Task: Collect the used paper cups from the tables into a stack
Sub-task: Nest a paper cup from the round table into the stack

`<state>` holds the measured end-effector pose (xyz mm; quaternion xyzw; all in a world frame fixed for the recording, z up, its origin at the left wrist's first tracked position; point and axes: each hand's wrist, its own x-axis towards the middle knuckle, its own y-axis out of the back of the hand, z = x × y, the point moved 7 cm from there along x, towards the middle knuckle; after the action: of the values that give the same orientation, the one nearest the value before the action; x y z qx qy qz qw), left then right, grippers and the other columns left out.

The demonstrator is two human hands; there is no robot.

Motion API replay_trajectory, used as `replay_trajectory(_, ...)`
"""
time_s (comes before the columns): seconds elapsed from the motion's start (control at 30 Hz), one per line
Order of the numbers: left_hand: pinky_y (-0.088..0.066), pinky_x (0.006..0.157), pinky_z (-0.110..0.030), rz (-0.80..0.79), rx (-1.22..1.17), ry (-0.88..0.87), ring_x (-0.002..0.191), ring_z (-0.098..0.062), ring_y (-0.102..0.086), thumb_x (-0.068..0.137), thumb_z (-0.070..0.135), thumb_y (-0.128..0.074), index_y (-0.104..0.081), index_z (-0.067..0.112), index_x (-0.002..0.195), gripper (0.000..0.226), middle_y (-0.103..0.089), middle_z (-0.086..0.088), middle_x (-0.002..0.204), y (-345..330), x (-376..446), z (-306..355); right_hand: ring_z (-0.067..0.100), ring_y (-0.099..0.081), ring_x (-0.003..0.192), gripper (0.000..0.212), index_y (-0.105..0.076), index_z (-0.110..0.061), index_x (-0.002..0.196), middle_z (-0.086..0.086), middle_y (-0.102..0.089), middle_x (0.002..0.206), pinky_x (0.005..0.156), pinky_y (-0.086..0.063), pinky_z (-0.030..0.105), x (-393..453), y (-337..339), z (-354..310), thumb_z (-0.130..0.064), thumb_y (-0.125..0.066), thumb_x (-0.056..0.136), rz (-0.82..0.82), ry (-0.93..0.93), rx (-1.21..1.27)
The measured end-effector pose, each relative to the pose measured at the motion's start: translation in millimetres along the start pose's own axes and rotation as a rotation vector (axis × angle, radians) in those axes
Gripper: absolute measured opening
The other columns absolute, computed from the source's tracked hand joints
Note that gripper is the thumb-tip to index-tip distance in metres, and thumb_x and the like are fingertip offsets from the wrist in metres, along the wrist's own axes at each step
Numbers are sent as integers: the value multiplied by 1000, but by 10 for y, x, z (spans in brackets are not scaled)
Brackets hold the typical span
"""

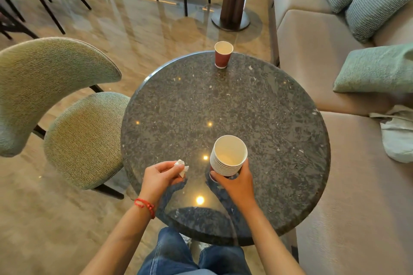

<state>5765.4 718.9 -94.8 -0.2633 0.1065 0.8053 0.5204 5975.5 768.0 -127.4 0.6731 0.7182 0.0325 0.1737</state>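
The round worktop (257, 100) is flanked by a chair (67, 105) on the left and a sofa (348, 163) on the right. One cup (222, 54) is stood upright at the far edge, nothing blocking it. A stack (228, 156), its top cup empty, is clasped by the right grip (237, 182); a tissue (182, 166) is pinched by the left grip (161, 174).
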Motion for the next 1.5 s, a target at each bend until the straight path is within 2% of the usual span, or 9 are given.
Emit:
replay_trajectory(0.1,-53,52,-18,62,-18,4,60,-12,-68,81,4,-65,-70,6,85,6,-71,-3,65,101,6,-23,-18,-49,102,71,-38,-55,108,-29,-50,113,74,-44,3,26,-56,-129,-35,-85,58,-70,42,-20)
replay_trajectory(0.23,-57,58,-22,175,-39,4,72,-19,-67,79,8,-69,-72,8,84,6,-72,-10,76,398,-51,-127,-24,-48,99,68,-42,-46,106,-27,-50,110,71,-41,-2,26,-276,-258,-25,-87,60,-191,78,-23)
replay_trajectory(0.4,-58,63,-24,295,-150,-5,76,-20,-71,77,12,-71,-73,11,82,5,-74,-10,80,940,-271,-284,-18,-51,101,69,-44,-43,107,-18,-55,113,76,-41,0,-73,-800,-434,-18,-88,60,-386,137,-41)
replay_trajectory(0.7,-54,55,-18,546,-408,-54,64,-14,-70,78,8,-69,-69,5,86,8,-74,-6,69,2124,-790,-447,-15,-51,105,72,-43,-47,111,-26,-56,110,78,-40,1,-701,-2064,-796,-28,-89,58,-678,284,-122)
replay_trajectory(1.13,-54,55,-17,821,-615,-136,60,-12,-68,79,8,-69,-69,0,85,10,-70,-7,69,4718,-1328,-500,-13,-54,100,68,-46,-41,107,-20,-59,105,79,-41,3,-1803,-4699,-1399,-18,-88,59,-1008,320,-126)
replay_trajectory(1.2,-54,55,-17,845,-616,-134,59,-11,-67,79,9,-70,-69,0,86,11,-71,-6,68,5013,-1339,-471,-8,-55,102,68,-46,-41,108,-19,-60,106,80,-45,9,-1869,-5003,-1483,-19,-88,59,-1031,315,-130)
replay_trajectory(1.27,-54,56,-17,872,-623,-123,59,-13,-68,77,9,-71,-69,1,87,13,-70,-10,72,5270,-1315,-450,8,-59,103,69,-47,-40,109,-12,-61,106,83,-53,35,-1897,-5264,-1560,-17,-88,58,-1048,295,-125)
replay_trajectory(1.33,-55,58,-19,884,-633,-107,61,-15,-68,77,9,-71,-69,1,89,15,-69,-14,78,5496,-1228,-416,14,-60,103,70,-47,-39,110,-10,-62,106,81,-53,45,-1869,-5521,-1642,-15,-88,59,-1062,301,-133)
replay_trajectory(1.5,-56,58,-19,896,-633,-98,64,-16,-70,75,10,-72,-70,1,89,16,-71,-17,81,6072,-806,-159,0,-57,104,72,-46,-41,112,-16,-61,108,81,-50,19,-1591,-6272,-1853,-15,-88,60,-1085,306,-146)
